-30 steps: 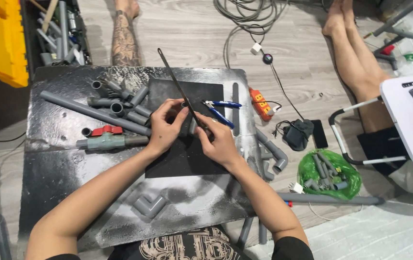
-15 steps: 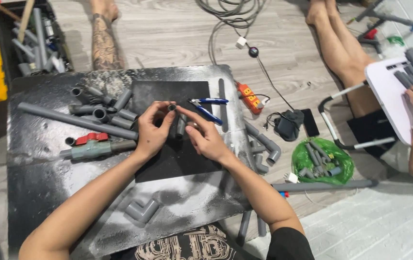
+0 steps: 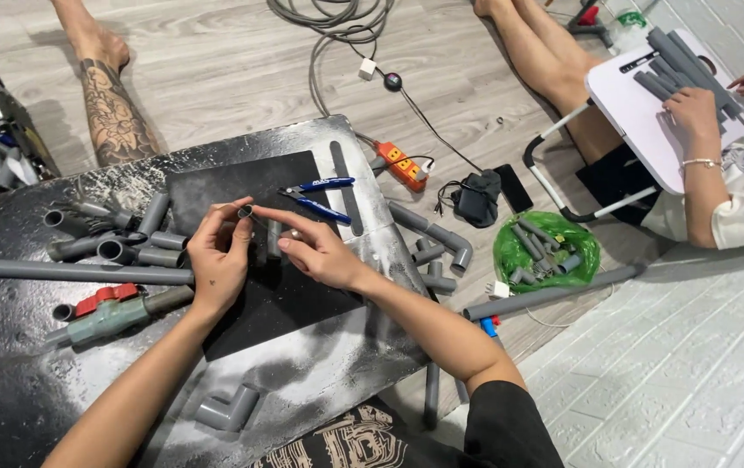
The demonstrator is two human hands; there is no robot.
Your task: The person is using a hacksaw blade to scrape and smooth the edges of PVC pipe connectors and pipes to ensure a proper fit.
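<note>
Nearest the camera, a grey plastic elbow fitting (image 3: 220, 409) with two round sockets lies on the worn black desk (image 3: 8, 381), whose top is scuffed and dusted white. Further up, the left hand (image 3: 218, 256) curls its fingers around the open end of a short grey pipe piece (image 3: 259, 227), pinching its round rim between thumb and fingertips, while the right hand (image 3: 318, 251) grips the same piece from the other side, forefinger stretched straight along it; the piece sits just above a smooth black mat (image 3: 216, 186) in the middle of the desk. To the left of the hands lie a valve (image 3: 107, 314) with a red handle on a dull green-grey body, a long straight grey pipe (image 3: 60, 271) running across the desk, and a cluster of short pipe offcuts (image 3: 120, 243), hollow and round-ended. Just beyond the hands, blue-handled cutters (image 3: 320, 198) rest on the mat's far edge. On the wooden plank floor to the right lie more grey bends (image 3: 441, 243), a long pipe (image 3: 554, 293), and a crinkled green plastic bag (image 3: 545, 251) filled with small fittings. Further off are an orange power strip (image 3: 402, 166), a black pouch (image 3: 478, 198) and a coil of grey cable (image 3: 337, 17). At the far right another person's hand (image 3: 692, 108) rests on grey pipes atop a small white folding table (image 3: 640, 121).
</note>
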